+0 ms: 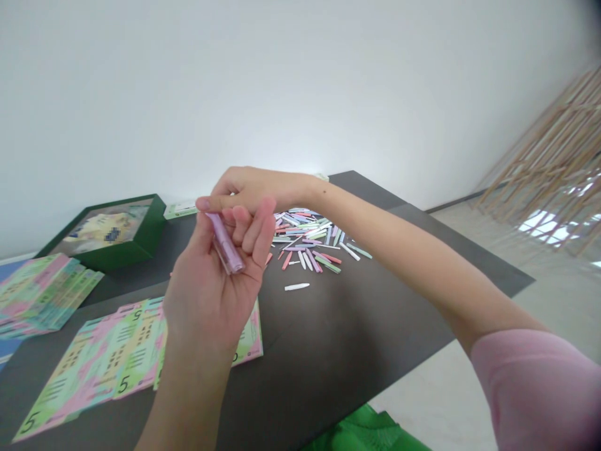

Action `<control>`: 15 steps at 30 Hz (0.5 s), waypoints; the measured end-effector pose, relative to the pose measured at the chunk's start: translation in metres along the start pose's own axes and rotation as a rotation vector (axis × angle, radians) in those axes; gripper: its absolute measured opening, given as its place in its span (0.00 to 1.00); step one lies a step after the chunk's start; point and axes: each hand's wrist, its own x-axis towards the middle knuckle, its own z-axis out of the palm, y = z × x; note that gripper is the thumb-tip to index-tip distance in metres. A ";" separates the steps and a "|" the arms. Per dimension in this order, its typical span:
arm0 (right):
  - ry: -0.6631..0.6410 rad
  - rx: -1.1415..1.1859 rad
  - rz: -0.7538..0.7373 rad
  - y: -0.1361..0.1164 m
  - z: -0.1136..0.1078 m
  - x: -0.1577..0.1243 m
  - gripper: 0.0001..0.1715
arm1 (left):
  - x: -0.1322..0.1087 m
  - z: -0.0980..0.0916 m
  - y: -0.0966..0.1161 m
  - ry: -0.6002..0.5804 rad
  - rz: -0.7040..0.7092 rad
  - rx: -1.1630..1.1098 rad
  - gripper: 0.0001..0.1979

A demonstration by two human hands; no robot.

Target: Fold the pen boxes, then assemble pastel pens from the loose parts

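Observation:
A slim purple pen, partly see-through at its near end, lies across the upturned palm of my left hand. The left thumb presses along its side, and the fingers curl loosely beside it. Reaching in from the right, my right hand is over the pen's far end, its thumb touching there. The right fingertips are mostly hidden behind the thumb and left hand. Beyond both hands is a loose pile of pastel pens and pen parts. One white pen part lies apart, nearer to me.
Overlapping printed cards marked 5 lie front left on the dark table. A card stack sits behind them, near a green box. White wall stands behind; a bamboo-like rack is at right. Green fabric shows below.

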 end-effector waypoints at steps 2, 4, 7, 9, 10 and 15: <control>-0.028 0.115 -0.022 0.006 0.004 0.003 0.30 | -0.001 0.001 0.000 0.035 0.003 -0.027 0.26; -0.014 0.170 0.001 0.008 0.008 0.004 0.29 | 0.000 -0.002 0.000 0.029 0.017 0.019 0.25; 0.154 0.136 0.072 0.008 0.013 -0.001 0.29 | 0.013 -0.016 0.000 -0.068 0.150 0.513 0.24; 0.331 0.047 0.113 0.011 0.015 -0.012 0.28 | 0.029 -0.032 -0.001 -0.183 0.288 1.033 0.23; 0.415 0.003 0.131 0.015 0.017 -0.020 0.27 | 0.039 -0.040 -0.001 -0.218 0.316 1.181 0.22; 0.609 -0.021 0.324 0.057 0.045 -0.077 0.19 | 0.085 -0.086 -0.012 -0.393 0.200 1.706 0.20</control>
